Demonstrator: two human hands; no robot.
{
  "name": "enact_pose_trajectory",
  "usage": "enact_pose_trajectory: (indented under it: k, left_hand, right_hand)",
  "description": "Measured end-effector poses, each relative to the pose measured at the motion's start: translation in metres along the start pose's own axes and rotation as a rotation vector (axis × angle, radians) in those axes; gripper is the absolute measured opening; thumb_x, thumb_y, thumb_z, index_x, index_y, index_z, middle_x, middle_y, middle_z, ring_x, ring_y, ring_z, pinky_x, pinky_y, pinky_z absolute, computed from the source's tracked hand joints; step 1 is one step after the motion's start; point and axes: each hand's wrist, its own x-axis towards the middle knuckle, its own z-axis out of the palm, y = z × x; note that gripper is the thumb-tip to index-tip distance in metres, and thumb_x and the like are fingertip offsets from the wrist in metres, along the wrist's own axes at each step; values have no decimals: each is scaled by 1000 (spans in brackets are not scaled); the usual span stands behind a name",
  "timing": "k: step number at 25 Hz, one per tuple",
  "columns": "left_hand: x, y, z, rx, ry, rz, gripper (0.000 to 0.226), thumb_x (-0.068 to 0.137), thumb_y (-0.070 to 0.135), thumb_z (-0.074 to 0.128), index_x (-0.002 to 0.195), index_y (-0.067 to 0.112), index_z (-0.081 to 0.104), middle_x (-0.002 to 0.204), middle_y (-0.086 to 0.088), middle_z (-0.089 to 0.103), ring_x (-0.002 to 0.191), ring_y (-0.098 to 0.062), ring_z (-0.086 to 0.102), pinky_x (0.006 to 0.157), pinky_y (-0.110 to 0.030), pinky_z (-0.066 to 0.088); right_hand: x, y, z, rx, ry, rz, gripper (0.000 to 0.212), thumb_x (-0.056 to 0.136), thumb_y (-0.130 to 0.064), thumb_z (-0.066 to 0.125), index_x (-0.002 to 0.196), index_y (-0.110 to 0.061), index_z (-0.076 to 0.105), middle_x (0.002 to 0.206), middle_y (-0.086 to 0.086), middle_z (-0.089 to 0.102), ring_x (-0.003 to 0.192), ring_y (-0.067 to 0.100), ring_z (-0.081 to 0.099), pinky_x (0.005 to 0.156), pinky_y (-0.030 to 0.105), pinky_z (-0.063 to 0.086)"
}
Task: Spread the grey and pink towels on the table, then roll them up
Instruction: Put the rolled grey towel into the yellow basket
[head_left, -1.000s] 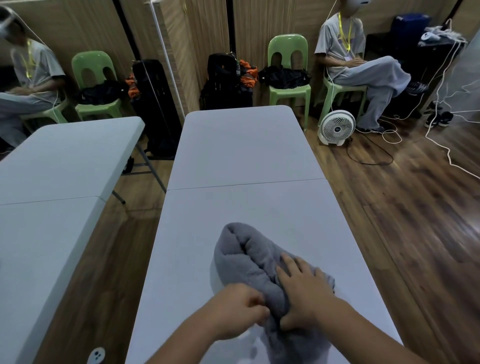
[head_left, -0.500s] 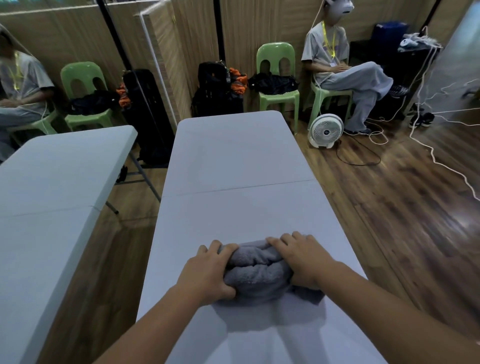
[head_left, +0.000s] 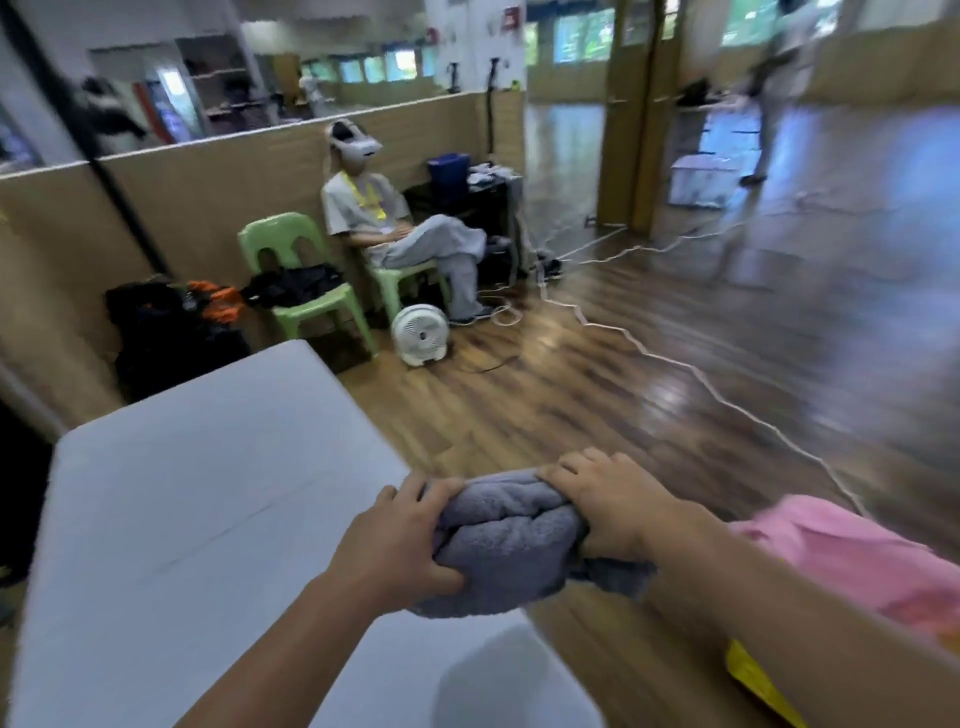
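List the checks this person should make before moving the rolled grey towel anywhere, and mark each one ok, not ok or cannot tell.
1. Left hand grips the grey towel: ok.
2. Right hand grips its other end: ok.
3. Roll is tight, no loose end: not ok, a flap hangs below the right wrist.
4. Towel is supported by the table: not ok, it is at the edge, partly over the floor.
5. Pink towel is spread or rolled: cannot tell, blurred.

A seated person (head_left: 384, 228) wearing a white headset (head_left: 356, 143) occupies a green plastic chair (head_left: 410, 283). Beside it, another green chair (head_left: 301, 280) holds dark bags, and a white fan (head_left: 420, 332) stands on the wooden floor (head_left: 649, 364).
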Motion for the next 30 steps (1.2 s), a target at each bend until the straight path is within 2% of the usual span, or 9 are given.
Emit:
enact_pose_trajectory:
  k: [8,13,15,17,19,22,25,28,30]
  left_hand:
    - [170,303,108,-76,-178,414,95,52,65,65,138,52,30,117,15,44,108,-16,48,86,-36,49]
    - [246,429,189,-41,-285,610,103,49,71,63,143,52,27,121,16,48,112,-19,46,92,-42,48]
    - [276,456,223,37,-295,681,108,47,76,61,146,48,26,128,17,50,117,-19,44,93,-43,46]
    - [306,477,261,102,-312,739,111,46,77,61,147,44,28,131,15,51,119,-20,45,91,-43,45]
    - [334,490,310,147,-370,769,112,44,75,62,146,40,31,129,13,54,120,-21,47,87,-42,46]
    - [370,503,397,195,-475,799,110,42,67,65,143,33,38,121,9,57,111,-23,52,78,-42,48]
    - [399,506,505,222,-571,785,105,42,62,62,140,30,43,122,7,57,107,-24,52,75,-41,48]
    - [417,502,629,252,-649,795,97,46,56,65,137,30,42,122,6,54,114,-25,49,81,-42,48]
    - [425,501,706,297,-719,800,90,53,49,67,136,29,39,124,3,49,118,-27,45,83,-43,48]
  right_hand:
    - [-226,271,62,107,-96,438,90,52,-50,63,137,-41,33,121,-8,50,109,22,49,86,42,45]
    - [-316,369,121,180,-144,637,91,53,-50,60,139,-37,33,122,-4,52,111,24,49,89,43,44]
    - [-330,391,157,205,-161,690,95,53,-51,60,143,-32,33,123,-4,52,114,25,49,93,40,40]
    - [-334,413,198,229,-180,730,99,50,-51,63,142,-26,37,122,-1,55,113,27,51,99,44,40]
    - [-333,433,250,266,-177,775,101,45,-50,67,138,-21,42,120,1,58,111,28,54,102,47,41]
    - [-327,458,342,343,-234,834,106,44,-51,71,141,-18,41,124,2,57,112,28,53,105,48,40]
    - [-316,482,448,414,-319,883,112,51,-50,75,149,-18,30,138,4,50,124,30,45,112,51,31]
    - [-306,503,563,468,-435,878,111,69,-45,76,155,-19,11,153,5,30,140,31,27,120,52,13]
    - [-300,511,641,500,-513,882,112,73,-43,76,156,-19,4,156,5,25,142,32,22,121,51,8]
